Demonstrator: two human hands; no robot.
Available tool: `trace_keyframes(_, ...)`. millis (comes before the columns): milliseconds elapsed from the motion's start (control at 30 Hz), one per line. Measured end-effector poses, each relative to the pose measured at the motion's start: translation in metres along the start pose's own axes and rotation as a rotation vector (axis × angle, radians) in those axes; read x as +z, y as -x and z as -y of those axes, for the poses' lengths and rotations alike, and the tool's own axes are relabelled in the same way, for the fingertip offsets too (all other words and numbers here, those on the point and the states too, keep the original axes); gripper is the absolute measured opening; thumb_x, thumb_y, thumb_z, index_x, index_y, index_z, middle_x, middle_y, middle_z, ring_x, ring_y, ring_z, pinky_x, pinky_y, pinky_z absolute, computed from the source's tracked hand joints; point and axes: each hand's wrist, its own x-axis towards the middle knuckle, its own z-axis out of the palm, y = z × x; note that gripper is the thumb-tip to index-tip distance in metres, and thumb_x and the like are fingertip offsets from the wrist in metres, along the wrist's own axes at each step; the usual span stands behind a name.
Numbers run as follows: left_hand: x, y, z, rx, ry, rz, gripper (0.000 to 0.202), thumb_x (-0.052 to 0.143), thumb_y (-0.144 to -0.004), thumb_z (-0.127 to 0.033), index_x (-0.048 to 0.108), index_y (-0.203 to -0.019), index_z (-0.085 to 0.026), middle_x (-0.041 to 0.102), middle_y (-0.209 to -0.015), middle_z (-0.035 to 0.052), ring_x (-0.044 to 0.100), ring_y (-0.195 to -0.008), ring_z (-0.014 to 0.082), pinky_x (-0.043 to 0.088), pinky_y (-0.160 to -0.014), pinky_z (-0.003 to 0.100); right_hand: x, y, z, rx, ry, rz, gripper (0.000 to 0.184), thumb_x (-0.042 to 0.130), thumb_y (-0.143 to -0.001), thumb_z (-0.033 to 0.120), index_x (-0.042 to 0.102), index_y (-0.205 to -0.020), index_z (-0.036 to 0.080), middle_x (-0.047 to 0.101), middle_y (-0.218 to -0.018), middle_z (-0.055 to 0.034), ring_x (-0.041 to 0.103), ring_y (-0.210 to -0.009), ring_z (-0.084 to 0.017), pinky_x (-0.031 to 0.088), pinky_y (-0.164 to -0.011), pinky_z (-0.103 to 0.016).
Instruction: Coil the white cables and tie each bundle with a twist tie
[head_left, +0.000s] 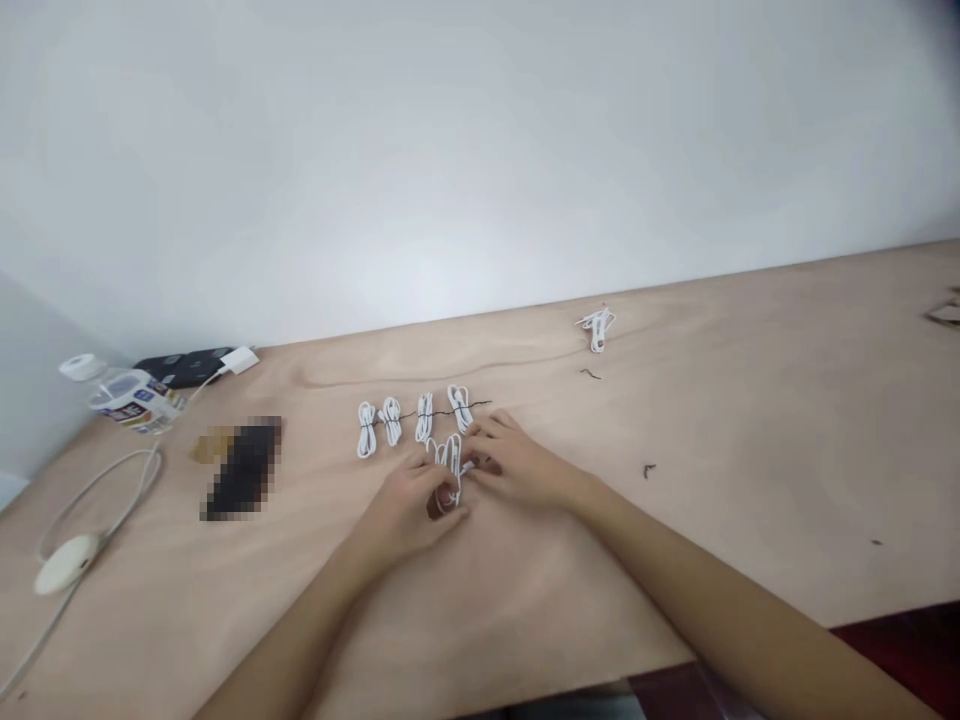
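A white cable [452, 455], gathered in loose loops, lies on the wooden table [525, 590] between my two hands. My left hand [409, 500] has its fingers curled round the left side of these loops. From the right, the fingertips of my right hand [510, 460] pinch at the cable's edge near a white end. Just beyond my hands is a row of several bundled white cables [425, 417], each with a dark twist tie round its middle. The rightmost tied bundle [460, 408] lies close to my right fingertips.
Another white cable bundle [598, 330] lies near the wall, with a loose black twist tie [591, 374] below it. A second tie [649, 470] lies to the right. At left are a plastic bottle [127, 395], a white charger [240, 360], a blurred dark object [244, 470] and a corded switch [67, 565].
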Motion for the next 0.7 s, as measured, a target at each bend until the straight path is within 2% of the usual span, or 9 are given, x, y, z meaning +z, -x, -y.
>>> trace_keyframes(67,0.0,0.001,0.001,-0.014,0.001,-0.008,0.005,0.07,-0.088,-0.017,0.067,-0.09,-0.021,0.064,-0.083,0.0033,0.059,-0.086,0.0211,0.045,-0.072,0.03,-0.002,-0.002,0.001,0.003,-0.038,0.013,0.003,0.068,-0.098,0.021,0.07,-0.099,0.023,0.067,-0.109,-0.0079,0.054,-0.11,-0.027,0.045,-0.104,-0.046)
trace_keyframes(167,-0.006,0.002,0.002,-0.08,0.066,-0.012,0.01,0.067,-0.089,-0.016,0.07,-0.096,-0.021,0.065,-0.083,0.0034,0.061,-0.083,0.0204,0.046,-0.069,0.029,-0.004,-0.005,0.002,0.028,-0.148,0.032,0.006,0.067,-0.094,0.017,0.068,-0.092,0.022,0.067,-0.091,-0.0036,0.058,-0.1,-0.025,0.047,-0.096,-0.04)
trace_keyframes(300,-0.019,0.006,-0.003,-0.237,0.314,0.022,0.028,0.062,-0.098,-0.026,0.067,-0.126,-0.024,0.067,-0.085,0.0022,0.062,-0.074,0.018,0.047,-0.067,0.028,-0.004,-0.008,-0.002,0.147,-0.442,-0.015,0.003,0.071,-0.091,0.022,0.073,-0.094,0.022,0.069,-0.093,-0.0039,0.061,-0.094,-0.023,0.049,-0.082,-0.034)
trace_keyframes(400,-0.028,0.012,-0.011,-0.342,0.515,0.0,0.041,0.057,-0.102,-0.032,0.058,-0.143,-0.025,0.072,-0.103,0.0073,0.068,-0.089,0.0217,0.052,-0.076,0.031,-0.005,-0.009,-0.002,0.251,-0.693,-0.065,0.013,0.074,-0.092,0.033,0.076,-0.099,0.022,0.07,-0.089,-0.0031,0.06,-0.082,-0.021,0.048,-0.076,-0.033)
trace_keyframes(500,-0.03,0.023,-0.017,-0.427,0.632,-0.059,0.049,0.059,-0.1,-0.032,0.056,-0.148,-0.026,0.071,-0.12,0.0106,0.068,-0.103,0.0247,0.053,-0.085,0.034,-0.008,-0.008,0.007,0.359,-0.934,-0.134,0.018,0.076,-0.092,0.037,0.079,-0.102,0.022,0.07,-0.09,-0.003,0.06,-0.084,-0.02,0.046,-0.079,-0.034)
trace_keyframes(533,-0.028,0.028,-0.018,-0.468,0.65,-0.107,0.049,0.061,-0.098,-0.031,0.058,-0.147,-0.026,0.071,-0.117,0.0098,0.067,-0.099,0.0241,0.053,-0.083,0.033,-0.009,-0.006,0.014,0.4,-1.02,-0.168,0.018,0.077,-0.091,0.037,0.079,-0.102,0.022,0.07,-0.091,-0.003,0.06,-0.085,-0.02,0.046,-0.079,-0.033)
trace_keyframes(600,-0.023,0.037,-0.018,-0.582,0.698,-0.241,0.047,0.064,-0.093,-0.032,0.065,-0.14,-0.023,0.069,-0.098,0.0056,0.063,-0.081,0.0202,0.049,-0.071,0.029,-0.01,0.0,0.028,0.483,-1.207,-0.237,0.017,0.077,-0.091,0.036,0.079,-0.101,0.022,0.068,-0.087,-0.0024,0.059,-0.083,-0.019,0.045,-0.078,-0.032)
trace_keyframes(667,-0.016,0.045,-0.018,-0.7,0.788,-0.368,0.042,0.065,-0.091,-0.037,0.072,-0.128,-0.018,0.057,-0.073,-0.0011,0.049,-0.062,0.0149,0.039,-0.057,0.024,-0.01,0.009,0.042,0.558,-1.376,-0.308,0.016,0.077,-0.091,0.034,0.079,-0.101,0.021,0.065,-0.082,-0.0015,0.056,-0.074,-0.016,0.044,-0.071,-0.03)
trace_keyframes(700,-0.013,0.048,-0.018,-0.747,0.839,-0.426,0.039,0.065,-0.091,-0.041,0.074,-0.12,-0.016,0.048,-0.066,-0.0038,0.042,-0.057,0.0129,0.033,-0.054,0.023,-0.01,0.015,0.047,0.602,-1.428,-0.365,0.015,0.078,-0.09,0.033,0.079,-0.099,0.021,0.067,-0.086,-0.0022,0.053,-0.07,-0.014,0.043,-0.068,-0.03)
